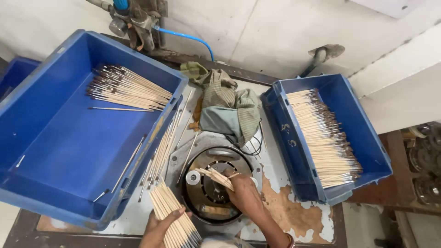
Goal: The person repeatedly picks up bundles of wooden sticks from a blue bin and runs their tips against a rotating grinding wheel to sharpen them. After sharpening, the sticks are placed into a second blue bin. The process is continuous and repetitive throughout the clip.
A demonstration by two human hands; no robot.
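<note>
My right hand (243,195) fingers pinch a few brush sticks (217,177) over the round machine (216,186); my left hand (158,227) curls shut around a fanned bundle of sticks (177,218). Blue crates of brushes flank them: big crate (69,138) left, smaller crate (330,133) right, rags (227,108) beyond.

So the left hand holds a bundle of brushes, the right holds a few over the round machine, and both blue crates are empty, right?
Not quite: the head view shows both crates holding brushes. The left blue crate has a small pile at its far end, and the right blue crate is packed. The rest stands: left hand grips a bundle of brushes, right hand holds a few brushes over the round machine.
</note>
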